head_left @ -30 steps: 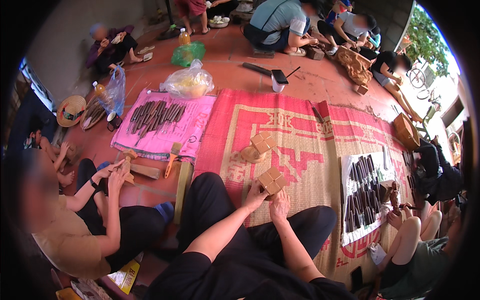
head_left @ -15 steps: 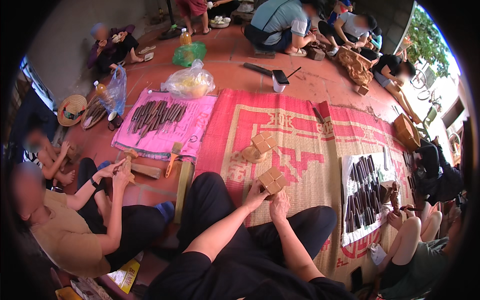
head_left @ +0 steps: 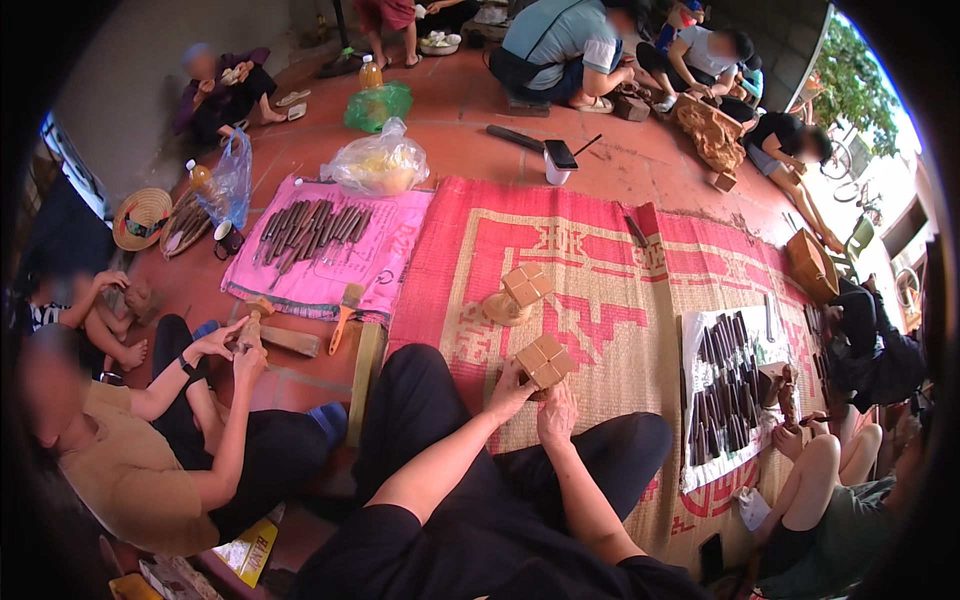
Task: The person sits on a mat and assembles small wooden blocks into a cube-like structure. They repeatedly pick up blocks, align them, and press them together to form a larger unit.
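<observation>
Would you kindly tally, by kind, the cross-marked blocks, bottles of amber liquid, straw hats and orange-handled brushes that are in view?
Cross-marked blocks: 2
Amber bottles: 2
Straw hat: 1
Orange-handled brush: 1
Total: 6

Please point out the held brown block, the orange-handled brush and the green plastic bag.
Brown block [head_left: 543, 361], head view: top face.
Orange-handled brush [head_left: 343, 320], head view: handle.
Green plastic bag [head_left: 379, 108], head view: middle.
</observation>
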Demonstrator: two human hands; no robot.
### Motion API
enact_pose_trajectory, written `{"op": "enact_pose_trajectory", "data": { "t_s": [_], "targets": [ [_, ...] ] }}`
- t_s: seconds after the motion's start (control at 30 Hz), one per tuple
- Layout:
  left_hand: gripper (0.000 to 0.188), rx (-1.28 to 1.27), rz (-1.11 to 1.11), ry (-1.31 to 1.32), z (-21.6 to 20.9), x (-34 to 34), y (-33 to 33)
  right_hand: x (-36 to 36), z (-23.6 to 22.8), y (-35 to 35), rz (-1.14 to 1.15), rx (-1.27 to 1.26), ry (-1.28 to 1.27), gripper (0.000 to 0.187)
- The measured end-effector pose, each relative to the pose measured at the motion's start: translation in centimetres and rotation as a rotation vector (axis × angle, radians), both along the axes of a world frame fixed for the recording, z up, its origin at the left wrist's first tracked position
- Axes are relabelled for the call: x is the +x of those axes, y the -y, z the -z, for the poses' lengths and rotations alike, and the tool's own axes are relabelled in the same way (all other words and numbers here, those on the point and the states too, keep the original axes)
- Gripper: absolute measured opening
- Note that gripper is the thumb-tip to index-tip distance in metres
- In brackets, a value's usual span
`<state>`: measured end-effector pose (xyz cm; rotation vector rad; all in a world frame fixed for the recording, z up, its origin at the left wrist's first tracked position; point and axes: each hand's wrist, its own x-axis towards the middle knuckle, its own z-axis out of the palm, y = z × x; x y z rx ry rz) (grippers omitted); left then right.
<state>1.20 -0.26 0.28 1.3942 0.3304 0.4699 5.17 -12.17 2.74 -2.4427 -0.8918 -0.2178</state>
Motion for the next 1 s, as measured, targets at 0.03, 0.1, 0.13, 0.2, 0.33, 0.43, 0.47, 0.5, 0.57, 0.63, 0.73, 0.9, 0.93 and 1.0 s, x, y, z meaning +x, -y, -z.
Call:
{"op": "enact_pose_trajectory", "data": {
  "t_s": [0.03,0.1,0.13,0.2,0.33,0.43,0.47,0.5,0.57,0.63,0.73,0.9,0.93,1.0],
  "targets": [
    [0.059,-0.004,-0.005,-0.01,-0.2,0.0,0.2,0.3,0.1,0.1,-0.013,-0.072,0.005,0.043],
    [0.058,-0.015,0.024,-0.014,0.4,0.1,0.1,1.2,0.1,0.6,-0.041,-0.217,0.025,0.041],
    [0.057,-0.019,0.059,-0.007,1.2,0.4,-0.5,1.7,0.1,0.7,-0.041,-0.243,-0.026,0.041],
    [0.054,-0.009,0.066,0.004,2.2,0.6,-0.6,2.9,0.3,0.4,-0.036,-0.288,-0.126,0.039],
    [0.053,0.014,-0.004,0.001,1.0,-0.1,-0.3,1.3,-2.3,-0.1,-0.058,-0.11,-0.24,0.042],
    [0.053,0.017,0.021,-0.024,-0.3,0.0,0.1,0.2,-1.1,-0.5,-0.011,0.001,-0.253,0.043],
    [0.052,-0.014,0.032,-0.008,-1.5,0.1,0.6,0.3,0.3,0.1,0.018,0.043,-0.208,0.044],
    [0.051,-0.036,0.021,-0.001,-2.2,-0.4,0.3,0.5,0.3,0.0,0.003,-0.045,-0.183,0.041],
    [0.052,-0.04,-0.01,0.026,-0.6,-0.5,0.0,1.5,0.0,-0.3,-0.044,-0.168,-0.145,0.039],
    [0.052,-0.049,-0.011,0.04,-0.4,-0.1,0.1,2.6,-0.2,-0.1,-0.046,-0.279,-0.091,0.035],
    [0.053,-0.037,0.01,-0.011,-0.3,-0.3,0.2,3.3,-1.9,0.3,-0.03,-0.26,-0.35,0.035],
    [0.053,-0.014,0.048,-0.005,1.3,0.3,-0.4,1.1,-0.1,-0.1,0.006,-0.02,-0.243,0.038],
    [0.053,-0.02,0.072,-0.001,1.5,0.3,-0.6,1.4,0.3,-0.2,-0.002,-0.077,-0.223,0.039],
    [0.054,-0.06,0.062,-0.005,1.0,0.3,-0.3,2.4,1.0,-0.1,-0.021,-0.185,-0.18,0.041]
  ]
}}
